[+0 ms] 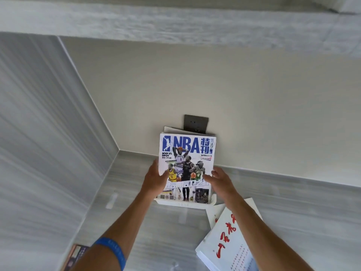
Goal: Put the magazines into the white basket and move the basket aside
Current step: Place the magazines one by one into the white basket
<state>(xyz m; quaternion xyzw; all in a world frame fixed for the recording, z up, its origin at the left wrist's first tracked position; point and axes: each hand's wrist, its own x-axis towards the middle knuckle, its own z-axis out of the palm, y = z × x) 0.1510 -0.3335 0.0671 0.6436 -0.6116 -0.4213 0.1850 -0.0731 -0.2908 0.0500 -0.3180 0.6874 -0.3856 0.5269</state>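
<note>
At frame centre, left hand (156, 178) and right hand (219, 179) each grip clamped on magazine (186, 163) above basket (181, 202); off-centre lowering risks snagging the rim.

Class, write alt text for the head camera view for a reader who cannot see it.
Two bare hands, left hand and right hand, hold an NBA magazine upright in a white basket on a grey surface. A white magazine with red calligraphy lies nearby.
</note>
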